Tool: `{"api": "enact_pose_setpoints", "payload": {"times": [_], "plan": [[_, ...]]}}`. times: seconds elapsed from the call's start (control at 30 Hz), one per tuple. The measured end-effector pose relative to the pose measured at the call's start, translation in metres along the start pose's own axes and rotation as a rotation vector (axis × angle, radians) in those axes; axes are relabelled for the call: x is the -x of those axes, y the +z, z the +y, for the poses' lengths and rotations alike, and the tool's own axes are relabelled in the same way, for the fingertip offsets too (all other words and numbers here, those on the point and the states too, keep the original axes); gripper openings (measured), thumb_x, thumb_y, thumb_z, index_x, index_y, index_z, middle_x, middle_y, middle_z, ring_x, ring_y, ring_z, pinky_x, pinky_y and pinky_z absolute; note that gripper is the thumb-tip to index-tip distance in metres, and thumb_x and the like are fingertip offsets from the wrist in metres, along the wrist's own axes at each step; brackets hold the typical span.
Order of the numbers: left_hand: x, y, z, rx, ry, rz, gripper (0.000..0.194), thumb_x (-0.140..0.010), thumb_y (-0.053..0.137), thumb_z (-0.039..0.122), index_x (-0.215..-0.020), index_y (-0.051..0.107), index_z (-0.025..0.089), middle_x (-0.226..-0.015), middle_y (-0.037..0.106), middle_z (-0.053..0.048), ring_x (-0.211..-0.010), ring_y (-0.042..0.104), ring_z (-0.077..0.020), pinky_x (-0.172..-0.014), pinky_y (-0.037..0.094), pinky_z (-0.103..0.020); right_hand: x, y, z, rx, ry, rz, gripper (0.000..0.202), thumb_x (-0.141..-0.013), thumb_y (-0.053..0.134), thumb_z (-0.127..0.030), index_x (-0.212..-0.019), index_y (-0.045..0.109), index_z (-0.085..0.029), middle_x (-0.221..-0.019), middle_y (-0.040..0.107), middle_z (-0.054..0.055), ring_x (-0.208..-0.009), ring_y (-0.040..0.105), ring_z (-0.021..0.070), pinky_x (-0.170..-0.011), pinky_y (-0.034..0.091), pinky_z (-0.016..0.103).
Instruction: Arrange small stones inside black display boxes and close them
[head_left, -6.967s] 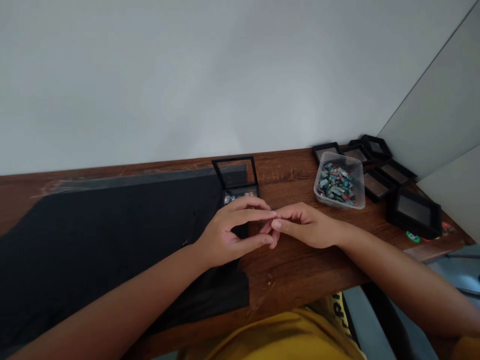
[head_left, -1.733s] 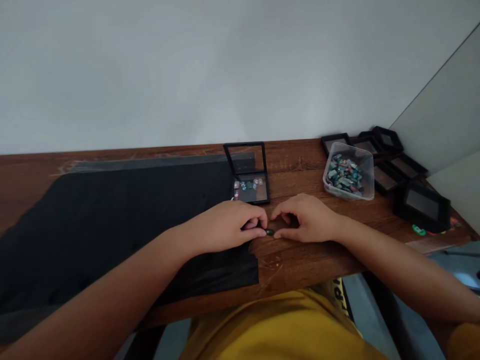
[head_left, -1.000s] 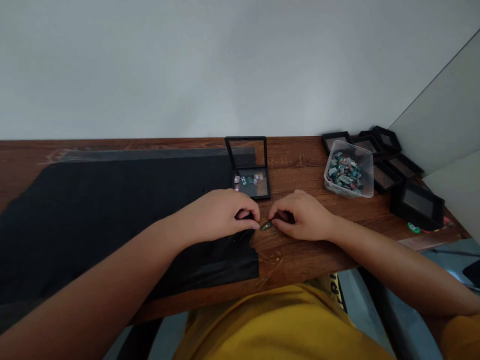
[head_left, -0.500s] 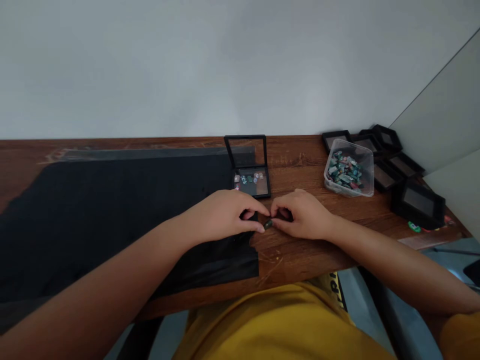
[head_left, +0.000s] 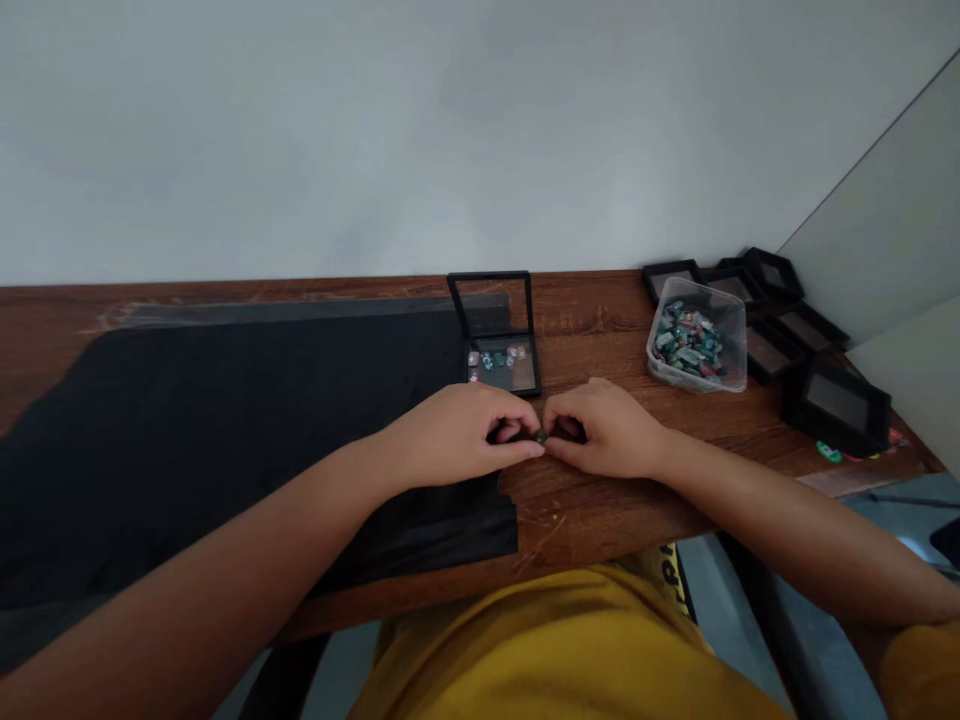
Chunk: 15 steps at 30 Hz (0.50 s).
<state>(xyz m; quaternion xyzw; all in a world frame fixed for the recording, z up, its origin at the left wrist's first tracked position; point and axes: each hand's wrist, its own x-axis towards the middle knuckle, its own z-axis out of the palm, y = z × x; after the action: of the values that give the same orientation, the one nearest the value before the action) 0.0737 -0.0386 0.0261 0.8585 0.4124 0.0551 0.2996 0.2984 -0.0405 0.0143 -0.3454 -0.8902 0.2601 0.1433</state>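
A small dark green stone is pinched between the fingertips of both hands, low over the wooden table. My left hand holds it from the left with thumb and forefinger, covering much of it. My right hand grips its other end, also between thumb and finger. Just beyond my hands stands a black display frame with its lid raised. Several small stones, pale, green and pinkish, lie along its back and left side. My left hand hides part of its front edge.
A clear plastic tub full of mixed stones stands to the right. Several black frames lie behind and beside it. A black sheet covers the left of the wooden table. A pale wall rises behind.
My left thumb and forefinger have moved slightly right and closed onto the stone, which now shows less between the hands. My right hand has barely moved.
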Motion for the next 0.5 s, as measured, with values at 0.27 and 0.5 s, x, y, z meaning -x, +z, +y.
{"api": "enact_pose_setpoints", "payload": {"times": [0.27,0.5], "plan": [[0.002,-0.003,0.0,0.158,0.008,0.028,0.032,-0.093,0.054,0.05,-0.087,0.068,0.022,-0.065,0.058,0.004,-0.058,0.049,-0.0127,-0.058,0.036,-0.026,0.004,-0.002,0.004,-0.07,-0.052,0.026,0.019,-0.092,0.071,-0.031,-0.083,0.06,-0.018,-0.067,0.059,-0.005,-0.062,0.05,0.011,-0.071,0.031,0.027],[0.007,-0.011,0.006,0.226,0.077,-0.001,0.033,-0.099,0.046,0.048,-0.089,0.064,0.022,-0.067,0.056,0.005,-0.058,0.047,-0.0126,-0.058,0.035,-0.026,0.003,-0.004,0.008,-0.339,0.034,0.046,0.016,-0.095,0.061,-0.033,-0.09,0.064,-0.018,-0.066,0.056,-0.005,-0.059,0.047,0.0099,-0.06,0.034,0.024]]}}
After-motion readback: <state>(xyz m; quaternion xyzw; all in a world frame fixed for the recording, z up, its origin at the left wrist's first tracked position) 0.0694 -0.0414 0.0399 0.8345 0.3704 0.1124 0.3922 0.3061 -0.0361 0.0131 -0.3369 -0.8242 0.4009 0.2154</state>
